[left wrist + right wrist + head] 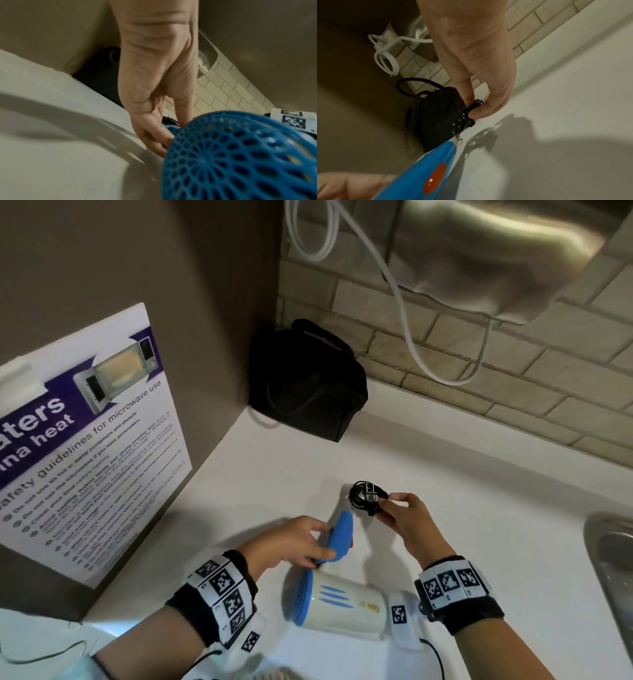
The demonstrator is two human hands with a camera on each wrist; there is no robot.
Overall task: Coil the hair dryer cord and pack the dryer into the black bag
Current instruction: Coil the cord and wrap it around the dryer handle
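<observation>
- The hair dryer point(342, 607) lay on its side on the white countertop point(479, 474), close to the person, its white barrel running left to right and its blue mesh grille point(240, 155) facing left
- Its blue handle point(337, 537) pointed away from the person, toward the far corner; an orange-red switch point(435, 177) showed on the handle in the right wrist view
- The left hand point(294, 542) gripped that handle, thumb on the near side and fingers point(154, 135) curled round the far side, pressed together
- The right hand point(407, 522) held the coiled black cord point(368, 495) just beyond the tip of the handle; thumb and fingertips point(481, 111) pinched the bundle of loops, the other fingers curved loosely beside them
- The cord bundle was wound tight, with a plug part visible among the loops; whether it touched the countertop could not be told
- The black bag point(305, 385) stood in the far corner of the counter, against the brown side panel point(137, 268) and the tiled wall point(513, 354), well apart from both hands; its carry strap lay over the top, and whether it was open or closed could not be told
- A printed sheet on microwave safety point(92, 440) was taped to the panel at left
- A white cable point(404, 313) hung in loops on the tiled wall, below a brushed-metal fixture point(496, 244)
- The edge of a steel sink point(613, 559) showed at the far right
</observation>
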